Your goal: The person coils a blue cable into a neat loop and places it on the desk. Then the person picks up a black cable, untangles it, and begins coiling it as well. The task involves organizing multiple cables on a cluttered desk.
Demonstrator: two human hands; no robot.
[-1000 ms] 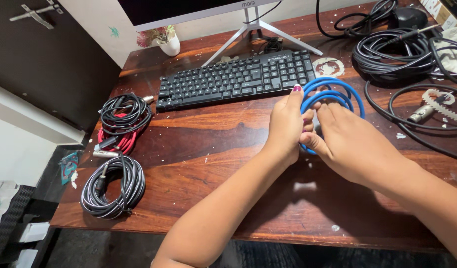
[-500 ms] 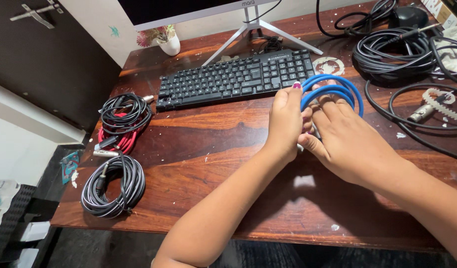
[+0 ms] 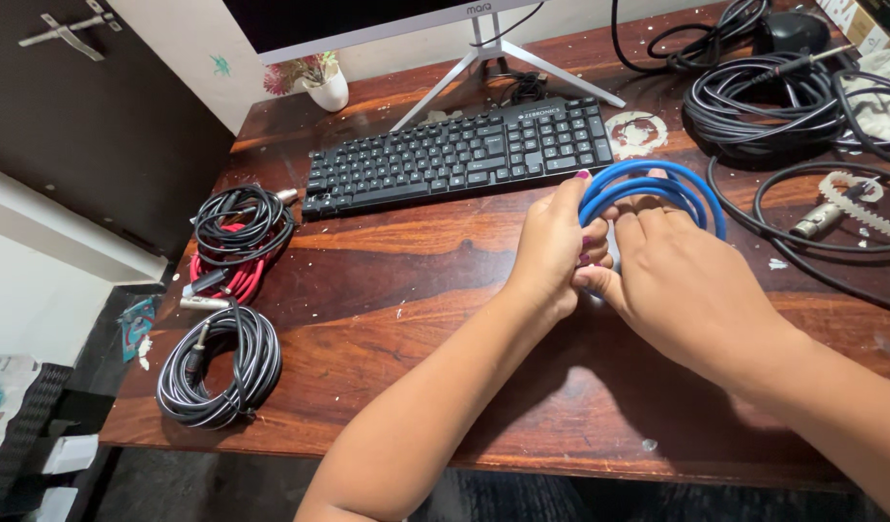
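Centrally, right of frame middle, both hands meet over the desk (image 3: 387, 319). Left hand (image 3: 553, 246) curled closed, fingers pinching the near side of a blue cable coil (image 3: 657, 184), thumb up along the loop. Right hand (image 3: 682, 275) laid over the coil from the right, fingers bent through and around the loops, gripping it too; fingertips partly hidden behind the blue strands. Coil is held just above the wood, a few loops stacked, roughly round, sitting just below the right end of the keyboard.

Above the hands, upper middle: black keyboard (image 3: 459, 150), angled slightly. Behind it a white monitor stand (image 3: 498, 58) with splayed legs, screen edge cut off at top. Small white pot with a pinkish plant (image 3: 324, 82) to the upper left of the keyboard. Round white-patterned coaster (image 3: 638, 130) just right of the keyboard.

Upper right: big bundle of black cables (image 3: 764, 101), loose loops trailing toward the right edge; a metal audio plug (image 3: 817, 220) lies among them, beside a white ridged strip (image 3: 865, 208).

Left side: black cable coil on top of a red cable coil (image 3: 237, 232), touching. Below that, lower left, a grey-black cable coil (image 3: 218, 362) near the front edge of the desk.

Wood surface dark reddish, flecked with white specks. Far left: dark cabinet (image 3: 87, 116), floor clutter blurred.
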